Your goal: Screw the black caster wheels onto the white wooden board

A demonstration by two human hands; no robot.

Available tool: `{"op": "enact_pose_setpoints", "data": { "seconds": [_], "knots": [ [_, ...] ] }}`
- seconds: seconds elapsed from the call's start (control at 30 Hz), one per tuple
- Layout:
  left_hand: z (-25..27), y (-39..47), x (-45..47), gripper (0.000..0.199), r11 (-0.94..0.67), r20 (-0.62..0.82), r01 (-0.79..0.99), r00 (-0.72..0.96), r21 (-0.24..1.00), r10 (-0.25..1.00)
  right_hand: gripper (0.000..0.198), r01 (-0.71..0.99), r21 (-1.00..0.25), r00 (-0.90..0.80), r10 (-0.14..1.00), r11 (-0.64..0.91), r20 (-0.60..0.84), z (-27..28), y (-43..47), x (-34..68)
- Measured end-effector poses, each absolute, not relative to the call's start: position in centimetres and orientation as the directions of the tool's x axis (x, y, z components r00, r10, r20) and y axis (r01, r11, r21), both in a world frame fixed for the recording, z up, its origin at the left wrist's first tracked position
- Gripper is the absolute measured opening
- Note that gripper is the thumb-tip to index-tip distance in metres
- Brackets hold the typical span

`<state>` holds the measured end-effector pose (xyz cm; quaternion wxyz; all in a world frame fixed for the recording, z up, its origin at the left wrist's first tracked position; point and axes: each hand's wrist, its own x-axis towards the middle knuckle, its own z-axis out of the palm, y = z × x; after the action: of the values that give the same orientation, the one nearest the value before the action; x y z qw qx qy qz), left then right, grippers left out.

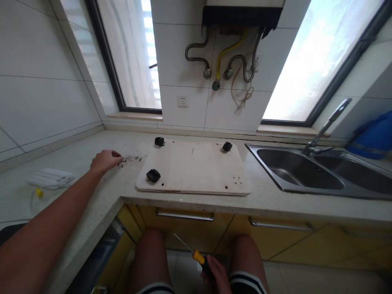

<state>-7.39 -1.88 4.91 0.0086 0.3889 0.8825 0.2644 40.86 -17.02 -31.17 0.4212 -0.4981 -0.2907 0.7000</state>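
My left hand [105,160] reaches to the counter left of the board, its fingers pinched together at the edge of a scatter of small dark pieces [132,159]. They look like screws, but are too small to be sure, and whatever the fingertips hold is hidden. Low in front of the cabinets, my right hand [217,274] is closed around a screwdriver [198,257] with a yellow and black handle, its shaft pointing up and left. A pale board [192,167] lies flat on the counter. Three black casters [153,175] sit at its corners; the near right corner shows several small holes.
A steel double sink [298,167] with a faucet [326,126] is set into the counter at right. At left lie a white power bank [50,178] and a cable with a yellow piece [38,192]. Drawer handles [185,215] stick out below the counter's front edge.
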Motion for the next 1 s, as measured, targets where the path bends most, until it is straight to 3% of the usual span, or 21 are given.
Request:
{"op": "enact_pose_setpoints", "data": {
  "seconds": [0.13, 0.3, 0.57, 0.83, 0.9, 1.0],
  "knots": [
    [1.0, -3.0, -8.7, 0.024, 0.638, 0.098, 0.648, -0.729, 0.416, 0.677, 0.086, -0.299, -0.834, -0.153, 0.886, -0.463, -0.437, -30.9, -17.1, 40.8],
    [-0.6, -2.6, -8.9, 0.038, 0.668, 0.092, 0.642, -0.744, 0.377, 0.662, 0.087, -0.293, -0.835, -0.155, 0.885, -0.466, -0.44, -30.8, -16.9, 41.3],
    [-1.0, -2.1, -8.2, 0.031, 0.613, 0.138, 0.686, -0.703, 0.392, 0.698, 0.093, -0.265, -0.821, -0.184, 0.862, -0.506, -0.472, -30.7, -16.2, 41.6],
    [1.2, -0.9, -5.2, 0.028, 0.422, 0.268, 0.728, -0.624, 0.54, 0.734, 0.084, -0.332, -0.832, -0.156, 0.896, -0.445, -0.416, -28.1, -17.1, 41.3],
    [2.6, -0.7, -3.6, 0.029, 0.317, 0.327, 0.73, -0.591, 0.606, 0.738, 0.082, -0.365, -0.832, -0.151, 0.908, -0.419, -0.391, -26.9, -17.3, 41.4],
    [5.2, -1.4, 0.1, 0.031, 0.011, 0.45, 0.674, -0.506, 0.739, 0.736, 0.079, -0.429, -0.823, -0.148, 0.928, -0.372, -0.342, -24.0, -17.5, 41.9]
  ]
}}
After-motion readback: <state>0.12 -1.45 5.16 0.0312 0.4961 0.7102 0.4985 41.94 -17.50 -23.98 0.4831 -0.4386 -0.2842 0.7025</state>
